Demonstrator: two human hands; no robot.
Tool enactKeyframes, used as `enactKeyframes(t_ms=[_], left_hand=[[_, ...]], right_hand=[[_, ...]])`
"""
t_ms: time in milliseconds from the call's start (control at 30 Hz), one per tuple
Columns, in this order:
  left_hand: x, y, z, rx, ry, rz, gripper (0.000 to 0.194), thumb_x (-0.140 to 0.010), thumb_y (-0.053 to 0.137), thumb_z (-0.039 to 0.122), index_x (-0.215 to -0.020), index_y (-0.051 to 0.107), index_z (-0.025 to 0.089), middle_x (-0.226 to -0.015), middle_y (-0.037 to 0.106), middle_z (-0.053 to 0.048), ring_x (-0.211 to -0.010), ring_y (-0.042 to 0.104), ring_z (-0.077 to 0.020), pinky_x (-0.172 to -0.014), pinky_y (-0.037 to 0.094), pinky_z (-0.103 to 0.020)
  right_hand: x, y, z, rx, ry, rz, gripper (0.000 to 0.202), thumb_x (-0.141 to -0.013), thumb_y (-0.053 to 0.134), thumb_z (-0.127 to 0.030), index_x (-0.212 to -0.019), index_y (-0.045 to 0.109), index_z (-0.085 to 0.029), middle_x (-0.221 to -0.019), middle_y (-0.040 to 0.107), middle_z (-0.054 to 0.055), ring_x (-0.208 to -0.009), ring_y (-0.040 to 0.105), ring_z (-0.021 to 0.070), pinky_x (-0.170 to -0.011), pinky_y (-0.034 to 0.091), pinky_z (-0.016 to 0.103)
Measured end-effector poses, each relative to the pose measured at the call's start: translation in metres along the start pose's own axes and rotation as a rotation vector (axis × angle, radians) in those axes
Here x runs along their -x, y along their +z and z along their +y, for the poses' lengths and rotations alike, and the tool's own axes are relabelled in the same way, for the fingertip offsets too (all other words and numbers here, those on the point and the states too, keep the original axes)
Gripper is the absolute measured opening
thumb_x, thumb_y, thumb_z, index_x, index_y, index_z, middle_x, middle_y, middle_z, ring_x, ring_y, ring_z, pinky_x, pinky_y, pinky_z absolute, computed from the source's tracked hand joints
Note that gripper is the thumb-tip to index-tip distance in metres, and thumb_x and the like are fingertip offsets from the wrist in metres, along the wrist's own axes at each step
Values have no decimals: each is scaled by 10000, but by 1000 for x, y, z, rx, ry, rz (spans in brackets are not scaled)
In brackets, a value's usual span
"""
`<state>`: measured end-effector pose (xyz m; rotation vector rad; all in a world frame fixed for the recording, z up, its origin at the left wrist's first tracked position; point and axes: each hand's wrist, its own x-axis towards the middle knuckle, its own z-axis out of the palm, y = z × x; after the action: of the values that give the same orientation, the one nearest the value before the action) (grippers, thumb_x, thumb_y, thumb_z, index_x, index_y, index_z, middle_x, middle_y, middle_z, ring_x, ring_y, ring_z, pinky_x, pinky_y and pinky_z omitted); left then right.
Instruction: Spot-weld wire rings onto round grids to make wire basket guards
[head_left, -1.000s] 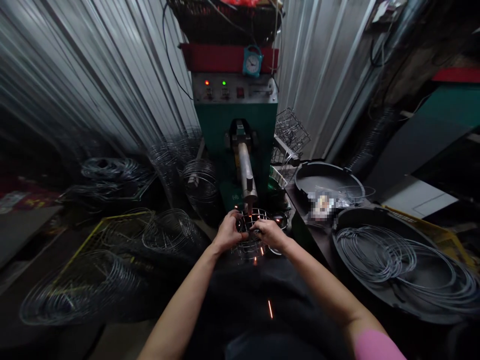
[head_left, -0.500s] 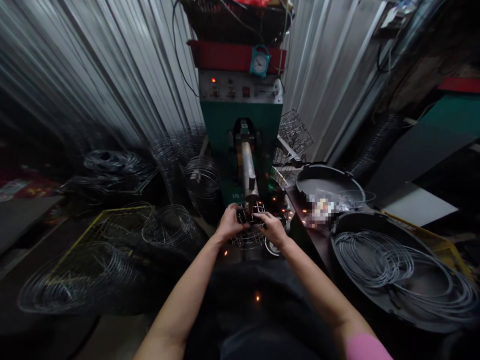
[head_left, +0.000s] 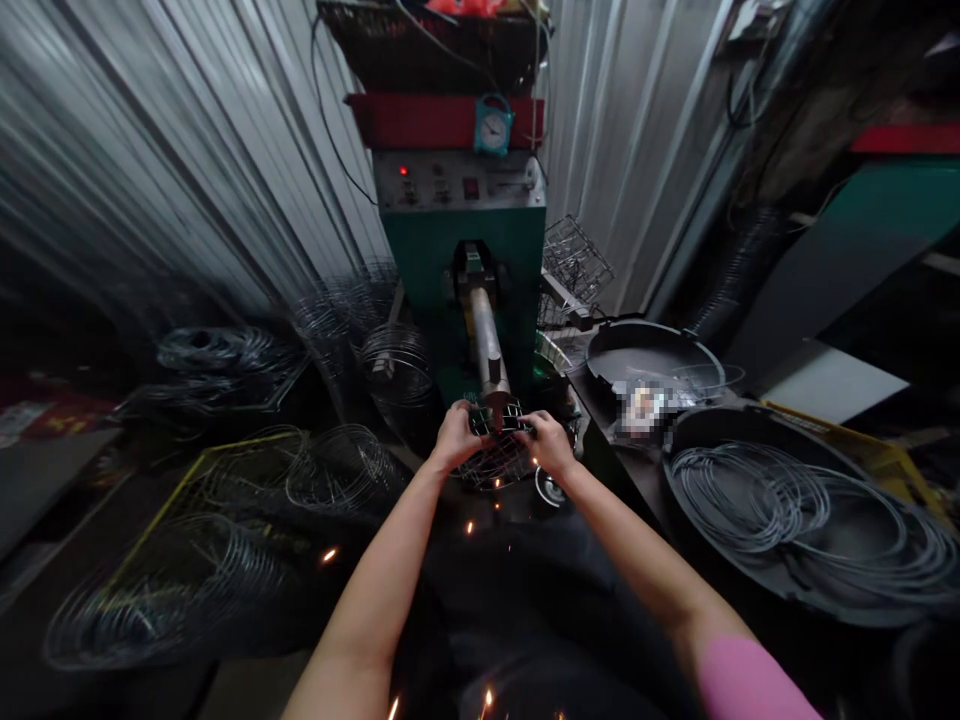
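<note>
Two bare hands work close together at the centre, seen from the wearer's own viewpoint. The left hand (head_left: 456,437) is partly curled, thumb and fingers closed on the left side of a small round wire basket (head_left: 495,465). The right hand (head_left: 550,443) pinches the opposite side, its fingers nearly closed. The basket sits between them, beneath the downturned tip of a metal machine arm (head_left: 486,325); whether tip and wire touch is too dark to tell. Orange sparks (head_left: 470,527) dot the air below, some near the forearms. A pink sleeve (head_left: 754,682) shows on the right arm.

Beyond the hands stands a green machine (head_left: 465,225), its control panel (head_left: 450,185) showing one lit red lamp (head_left: 403,171). A blue clock (head_left: 493,126) hangs above (an ordinary round dial in a bright case). To the right, a large dark pan (head_left: 690,425) holds loose wire hoops (head_left: 750,490). To the left, bundled wire rings (head_left: 341,475) lie by a yellow crate (head_left: 161,510). Corrugated metal walls (head_left: 225,100) rise behind.
</note>
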<state>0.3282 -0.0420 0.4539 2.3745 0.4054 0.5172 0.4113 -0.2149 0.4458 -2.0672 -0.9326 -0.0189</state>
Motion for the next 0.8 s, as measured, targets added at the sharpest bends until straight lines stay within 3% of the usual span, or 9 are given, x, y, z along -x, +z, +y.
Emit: enactKeyframes(t_ms=[100,200,267,467,600,733,800], left_hand=[[1,0,-2,-15,3,-8,568,-526,769,343,-994,522,136,-1029,531,-82,-985,540,-242,-869,448,-362],[0,1,-2,-7,-2,-31,552,-526,766,332,-982,524,135,-1012,535,-80,-971,546,-238,-868,449,-360],[-2,2,-2,-1,-7,-35,548,-518,768,324,-974,530,134,-995,543,-77,-964,553,-238,-864,454,-358],[-7,0,-5,38,-5,-39,626,-503,784,332,-1045,537,138,-1075,561,-96,-1043,550,-263,-920,441,-383],[9,-8,-20,100,41,-72,823,-490,797,385,-1205,467,144,-1289,466,-142,-1238,413,-315,-1050,324,-449],[41,-1,-46,311,-136,-78,1029,-501,810,355,-1359,274,167,-1362,407,-168,-1288,362,-314,-1067,305,-463],[51,9,-56,479,-244,-61,1008,-551,794,318,-1379,230,208,-1385,388,-167,-1293,364,-293,-1060,321,-451]], right_hand=[[15,-2,6,-358,303,140,224,-701,663,-231,-907,594,-175,-843,601,29,-738,567,143,-631,461,243],[38,-7,17,-846,714,92,157,-735,589,-218,-879,542,-175,-667,538,-29,-494,461,80,-422,345,173],[55,-11,23,-1006,853,42,102,-742,546,-162,-841,523,-168,-618,516,-36,-419,401,58,-368,265,150],[98,-23,33,-1129,987,57,84,-758,494,-70,-772,517,-149,-613,545,10,-461,489,72,-378,334,141],[121,-29,43,-1368,1134,87,81,-766,539,-76,-765,528,-157,-572,525,-3,-484,518,86,-433,425,159],[133,-35,51,-1509,1240,76,70,-791,504,-102,-742,519,-149,-594,551,9,-525,557,96,-543,498,219],[134,-35,52,-1475,1145,48,46,-780,511,-125,-740,522,-145,-617,564,14,-548,569,102,-552,495,233]])
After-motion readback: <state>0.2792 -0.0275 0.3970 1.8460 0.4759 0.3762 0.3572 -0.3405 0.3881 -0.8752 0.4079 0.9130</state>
